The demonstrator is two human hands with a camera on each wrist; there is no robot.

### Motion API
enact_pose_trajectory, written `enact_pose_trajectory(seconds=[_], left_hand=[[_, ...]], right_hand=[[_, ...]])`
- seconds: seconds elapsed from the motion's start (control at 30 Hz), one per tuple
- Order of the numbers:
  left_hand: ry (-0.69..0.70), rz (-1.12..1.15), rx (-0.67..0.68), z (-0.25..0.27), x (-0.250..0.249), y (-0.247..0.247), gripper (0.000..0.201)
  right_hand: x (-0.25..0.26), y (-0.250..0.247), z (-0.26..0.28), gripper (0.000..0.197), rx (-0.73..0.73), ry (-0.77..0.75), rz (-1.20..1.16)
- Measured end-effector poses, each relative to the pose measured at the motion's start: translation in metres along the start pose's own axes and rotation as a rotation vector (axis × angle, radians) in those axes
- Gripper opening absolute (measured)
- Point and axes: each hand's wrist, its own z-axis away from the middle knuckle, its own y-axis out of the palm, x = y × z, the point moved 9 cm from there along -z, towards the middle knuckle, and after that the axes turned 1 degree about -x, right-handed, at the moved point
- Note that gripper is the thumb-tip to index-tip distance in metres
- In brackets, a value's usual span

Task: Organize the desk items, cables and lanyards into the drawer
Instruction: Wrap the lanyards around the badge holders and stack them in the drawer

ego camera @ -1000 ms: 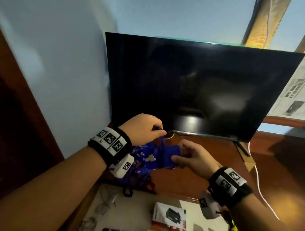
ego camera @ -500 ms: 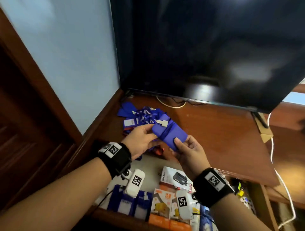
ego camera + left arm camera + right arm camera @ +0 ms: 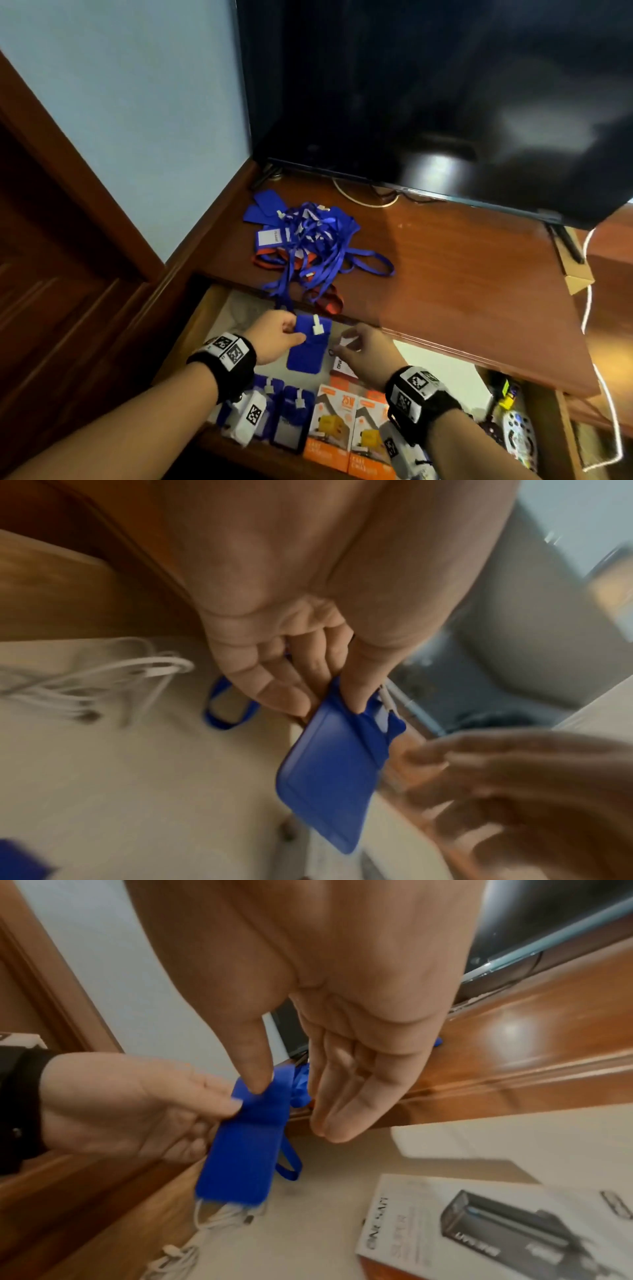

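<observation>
A blue badge holder point(image 3: 305, 356) with a white clip hangs over the open drawer point(image 3: 442, 370). My left hand point(image 3: 296, 334) pinches its top edge between thumb and fingers, as the left wrist view shows on the holder point(image 3: 329, 772). Its strap loop point(image 3: 291, 1167) dangles behind. My right hand point(image 3: 342, 344) hovers just right of the holder point(image 3: 240, 1164), its fingers relaxed and holding nothing. A tangled pile of blue and orange lanyards point(image 3: 305, 236) lies on the desk top above the drawer.
In the drawer lie more blue badge holders point(image 3: 294, 414), orange charger boxes point(image 3: 337, 421), a white box point(image 3: 479, 1231), white cables point(image 3: 103, 680) and a remote point(image 3: 517, 431). A dark TV point(image 3: 411, 85) stands at the back of the desk. A white cord point(image 3: 589, 308) runs down the right.
Both hands came down from the desk top to the open drawer with the blue holder. The right hand let go of it; the left still pinches it.
</observation>
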Motion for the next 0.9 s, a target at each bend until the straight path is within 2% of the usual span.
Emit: enact_pose_trajectory(seconds=[0.07, 0.17, 0.23, 0.3, 0.33, 0.43, 0.5, 0.67, 0.73, 0.83, 0.9], left_hand=[[-0.065, -0.107, 0.027, -0.014, 0.029, 0.006, 0.008], [-0.167, -0.193, 0.079, -0.034, 0.065, 0.02, 0.014], [-0.197, -0.253, 0.094, -0.044, 0.077, 0.029, 0.013], [-0.216, -0.334, 0.101, -0.05, 0.079, 0.035, 0.016], [-0.221, -0.368, 0.103, -0.053, 0.079, 0.037, 0.017], [-0.253, -0.447, 0.111, -0.06, 0.085, 0.042, 0.018], [-0.268, -0.478, 0.116, -0.061, 0.089, 0.044, 0.017], [-0.349, -0.501, 0.143, -0.054, 0.107, 0.051, 0.021], [-0.38, -0.526, 0.143, -0.052, 0.113, 0.051, 0.022], [-0.398, -0.579, 0.146, -0.05, 0.119, 0.048, 0.039], [-0.399, -0.594, 0.14, -0.048, 0.112, 0.043, 0.033]], right_hand=[[-0.003, -0.011, -0.015, 0.027, -0.046, 0.007, 0.057], [0.009, -0.026, -0.04, 0.012, -0.065, -0.029, 0.094], [0.023, -0.032, -0.055, 0.02, -0.054, -0.054, 0.146], [0.034, -0.032, -0.075, 0.016, -0.048, -0.079, 0.183], [0.038, -0.028, -0.085, 0.019, -0.038, -0.089, 0.193], [0.042, -0.01, -0.111, 0.049, -0.012, -0.138, 0.233], [0.036, -0.003, -0.123, 0.055, -0.01, -0.099, 0.26], [0.024, -0.005, -0.134, 0.042, -0.011, 0.031, 0.249], [0.02, -0.008, -0.136, 0.038, -0.015, 0.034, 0.227], [0.018, -0.018, -0.136, 0.036, -0.023, 0.035, 0.207], [0.018, -0.027, -0.134, 0.037, -0.027, 0.04, 0.205]])
